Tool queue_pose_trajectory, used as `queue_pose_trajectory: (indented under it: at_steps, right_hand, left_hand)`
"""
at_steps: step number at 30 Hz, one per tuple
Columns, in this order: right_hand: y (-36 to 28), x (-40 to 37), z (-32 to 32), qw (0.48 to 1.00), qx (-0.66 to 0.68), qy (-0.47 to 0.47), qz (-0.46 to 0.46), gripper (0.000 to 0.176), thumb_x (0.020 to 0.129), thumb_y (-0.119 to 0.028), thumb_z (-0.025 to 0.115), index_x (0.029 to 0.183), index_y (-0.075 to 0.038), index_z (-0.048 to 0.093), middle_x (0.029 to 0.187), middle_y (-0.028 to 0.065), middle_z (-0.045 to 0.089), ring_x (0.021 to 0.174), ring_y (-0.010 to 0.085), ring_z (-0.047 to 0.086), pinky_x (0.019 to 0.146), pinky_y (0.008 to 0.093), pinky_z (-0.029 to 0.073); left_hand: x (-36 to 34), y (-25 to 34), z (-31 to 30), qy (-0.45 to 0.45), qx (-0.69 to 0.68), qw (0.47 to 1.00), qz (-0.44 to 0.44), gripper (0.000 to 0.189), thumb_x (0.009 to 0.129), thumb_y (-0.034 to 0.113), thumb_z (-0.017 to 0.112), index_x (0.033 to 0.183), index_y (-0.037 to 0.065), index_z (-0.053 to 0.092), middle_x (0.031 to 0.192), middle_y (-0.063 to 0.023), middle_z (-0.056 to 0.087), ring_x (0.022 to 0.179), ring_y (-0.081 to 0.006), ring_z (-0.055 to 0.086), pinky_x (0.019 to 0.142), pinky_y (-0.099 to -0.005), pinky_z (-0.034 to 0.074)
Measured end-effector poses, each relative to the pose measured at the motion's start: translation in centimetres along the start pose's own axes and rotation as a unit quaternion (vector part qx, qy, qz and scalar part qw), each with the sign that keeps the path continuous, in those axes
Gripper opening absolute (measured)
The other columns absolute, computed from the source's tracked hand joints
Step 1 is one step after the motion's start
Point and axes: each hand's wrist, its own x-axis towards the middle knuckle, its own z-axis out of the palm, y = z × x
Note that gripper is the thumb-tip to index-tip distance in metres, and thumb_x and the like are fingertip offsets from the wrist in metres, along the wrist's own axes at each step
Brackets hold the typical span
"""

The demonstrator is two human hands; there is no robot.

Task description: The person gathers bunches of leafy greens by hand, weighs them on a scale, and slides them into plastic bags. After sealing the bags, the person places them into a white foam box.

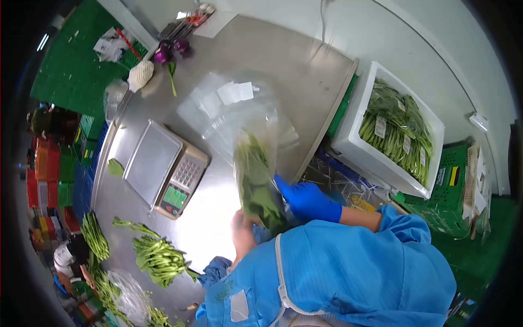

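A clear plastic bag of leafy green vegetables (256,185) is held upright in front of my body, stems toward the far side and leaves toward me. My left hand (243,231), bare and partly blurred, is closed against the bag's lower left side. In a blue glove, my right hand (308,200) grips the bag's right edge. Flat clear bags (218,122) lie on the steel table just beyond, with white labels (236,92) on top. A scale (168,169) sits to the left, and a loose bunch of greens (158,259) lies at the lower left.
A white foam box (348,133) of bagged greens stands at the right beside green crates (436,199). Purple onions (163,53) and a white netted item (141,75) are at the table's far left. More greens (95,235) and another person (71,256) are at the left.
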Motion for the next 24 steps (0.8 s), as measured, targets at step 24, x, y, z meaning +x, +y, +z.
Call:
queue_pose_trajectory:
  at_steps: [24]
  right_hand:
    - [-8.2, 7.2, -8.5, 0.946, -0.210, -0.048, -0.243, 0.028, 0.081, -0.028, 0.061, 0.101, -0.008, 0.060, 0.096, 0.0087, 0.059, 0.078, 0.0244, 0.057, 0.065, 0.0379, 0.043]
  left_hand:
    - [0.7, 8.4, -1.9, -0.231, -0.153, 0.955, 0.104, 0.014, 0.089, 0.009, 0.052, 0.086, -0.002, 0.060, 0.086, -0.0131, 0.066, 0.084, -0.0192, 0.060, 0.081, -0.0302, 0.044]
